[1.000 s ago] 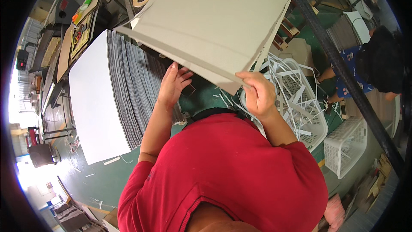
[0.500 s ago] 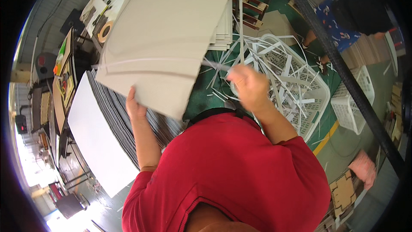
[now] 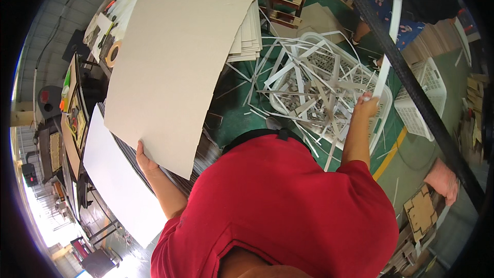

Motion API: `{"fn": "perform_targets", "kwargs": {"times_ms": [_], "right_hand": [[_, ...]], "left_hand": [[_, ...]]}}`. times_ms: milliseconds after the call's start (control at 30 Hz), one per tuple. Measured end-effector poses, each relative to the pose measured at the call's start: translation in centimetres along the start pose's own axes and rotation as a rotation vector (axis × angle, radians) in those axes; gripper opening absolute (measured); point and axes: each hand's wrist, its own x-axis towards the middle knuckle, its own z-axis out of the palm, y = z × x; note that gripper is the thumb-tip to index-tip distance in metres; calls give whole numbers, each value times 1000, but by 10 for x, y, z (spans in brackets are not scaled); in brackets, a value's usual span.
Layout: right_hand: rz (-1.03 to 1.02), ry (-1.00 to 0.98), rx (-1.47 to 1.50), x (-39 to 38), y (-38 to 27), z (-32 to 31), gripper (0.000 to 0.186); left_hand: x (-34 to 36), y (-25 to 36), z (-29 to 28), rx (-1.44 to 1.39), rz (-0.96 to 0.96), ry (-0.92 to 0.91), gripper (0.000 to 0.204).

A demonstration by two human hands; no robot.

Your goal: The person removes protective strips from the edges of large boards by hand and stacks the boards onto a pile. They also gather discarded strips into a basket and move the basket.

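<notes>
A large beige cardboard sheet [image 3: 170,67] slants across the left and middle of the view. My left hand [image 3: 147,157] grips its near edge, thumb on top and the other fingers hidden beneath. To the right, my right hand [image 3: 366,106] is closed on a long white strip [image 3: 389,46], which rises from the fist toward the far right. That hand is over the right part of a white plastic basket [image 3: 387,109]. Loose white and grey strips [image 3: 319,80] lie tangled in the basket and spill over its left side.
Under the cardboard sheet is a stack of sheets with a white top [image 3: 116,175]. A dark diagonal bar [image 3: 411,85] crosses the right side. Behind it stand another person [image 3: 429,5] and a second white basket [image 3: 422,98]. Wooden pallets [image 3: 283,0] lie at the far middle.
My right hand has swung from the sheet's right edge out over the basket, carrying the white strip. The cardboard sheet and my left hand have shifted left and slightly nearer.
</notes>
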Motion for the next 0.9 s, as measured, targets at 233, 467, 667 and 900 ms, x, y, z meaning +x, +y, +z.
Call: {"fn": "perform_targets", "kwargs": {"times_ms": [233,467,667,900], "right_hand": [[-120,-450,-2092,5,115,-239,11],[20,78,-1536,34,114,-228,14],[85,584,-1152,124,38,-256,17],[-260,-104,-1993,116,12,-266,30]], "left_hand": [[1,-3,-5,-31,-68,-12,38],[0,-2,-2,23,-60,-25,38],[-4,-4,5,62,-29,50,38],[4,-5,7,125,-22,181,40]]}}
